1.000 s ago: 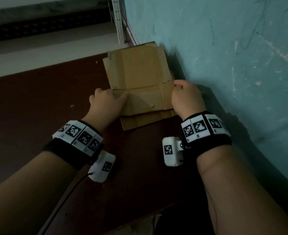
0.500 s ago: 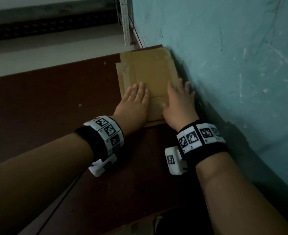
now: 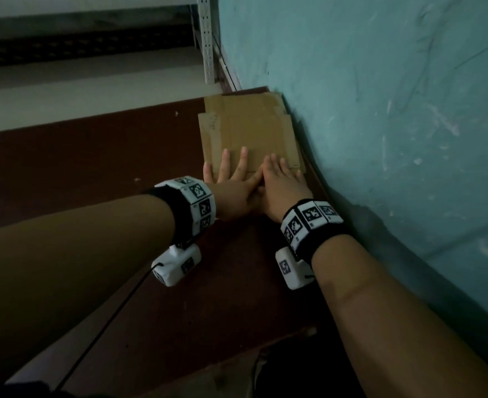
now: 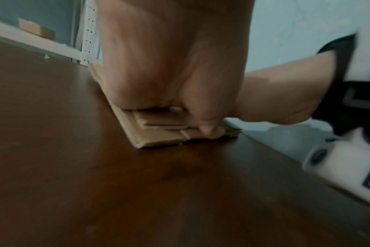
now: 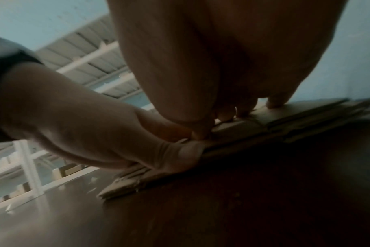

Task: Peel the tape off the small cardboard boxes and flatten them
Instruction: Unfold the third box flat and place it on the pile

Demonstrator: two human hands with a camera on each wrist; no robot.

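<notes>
A stack of flattened brown cardboard boxes lies on the dark brown table, pushed against the teal wall. My left hand lies flat on the stack's near left part, fingers spread and straight. Beside it my right hand presses flat on the near right part, and the two hands touch at the thumbs. In the left wrist view the palm bears down on the layered cardboard. In the right wrist view straight fingers rest on the cardboard. No tape shows.
The teal wall runs along the table's right side. A white perforated shelf post stands beyond the far corner. In the wrist views small cardboard boxes sit on white shelving in the background. The table's near edge is close to me.
A second ago both hands gripped the cardboard's near edges with curled fingers. Both then opened and laid flat on top, and have since slid together until the thumbs touch.
</notes>
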